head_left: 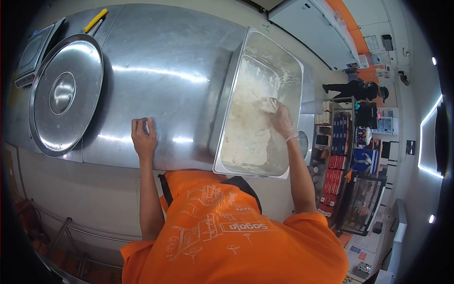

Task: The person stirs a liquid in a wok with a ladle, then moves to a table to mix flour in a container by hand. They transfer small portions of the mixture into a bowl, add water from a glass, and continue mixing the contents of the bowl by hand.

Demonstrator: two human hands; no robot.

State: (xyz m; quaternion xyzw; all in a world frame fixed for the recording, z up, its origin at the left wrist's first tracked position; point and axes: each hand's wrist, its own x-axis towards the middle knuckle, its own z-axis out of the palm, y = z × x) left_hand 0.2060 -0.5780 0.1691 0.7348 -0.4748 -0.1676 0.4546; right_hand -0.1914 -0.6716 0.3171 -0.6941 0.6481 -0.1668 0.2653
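A deep rectangular steel pan (230, 102) holds pale, flour-like powder (246, 137), with white residue on its inner walls. My right hand (280, 117), in a clear plastic glove, reaches into the pan over the powder. Its fingers are bent together and coated white; a whitish clump is at the fingertips, and I cannot make out what it is. My left hand (144, 135) is bare and rests on the steel table (165, 52), left of the pan. Its fingers are curled in, with nothing seen in them.
A large round steel lid (87, 94) lies on the left of the table. Beyond it are a scale (35, 54) and a yellow-handled tool (96, 20). Shelves with boxes (338, 156) stand at the right. A person in dark clothes (352, 90) is farther back, near a white chest (312, 28).
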